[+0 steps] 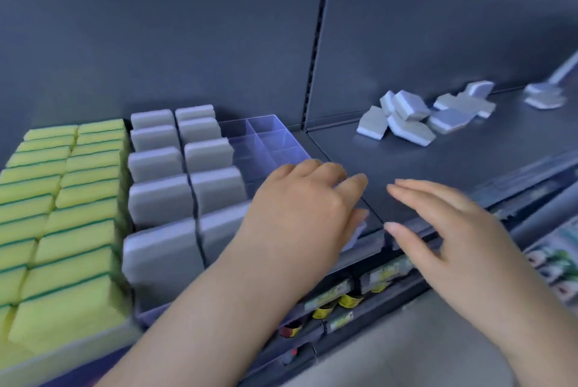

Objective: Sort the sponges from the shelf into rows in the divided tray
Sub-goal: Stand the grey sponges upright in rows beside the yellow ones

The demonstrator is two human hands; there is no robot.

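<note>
A clear divided tray (269, 131) stands on the dark shelf (438, 161). Two of its rows hold upright grey sponges (156, 161); the right-hand compartments at the back are bare. My left hand (300, 208) is curled over the tray's front right part, and a pale sponge corner (355, 238) shows beneath its fingers. My right hand (453, 230) hovers flat above the shelf's front edge, fingers apart and holding nothing. A loose pile of grey-and-white sponges (406, 119) lies on the shelf at the back right.
Yellow-and-green sponges (62, 199) fill two rows left of the grey ones. More loose sponges (544, 95) lie at the far right. Price labels (331, 296) run along the shelf's front edge, with packaged goods (560, 264) on a lower shelf.
</note>
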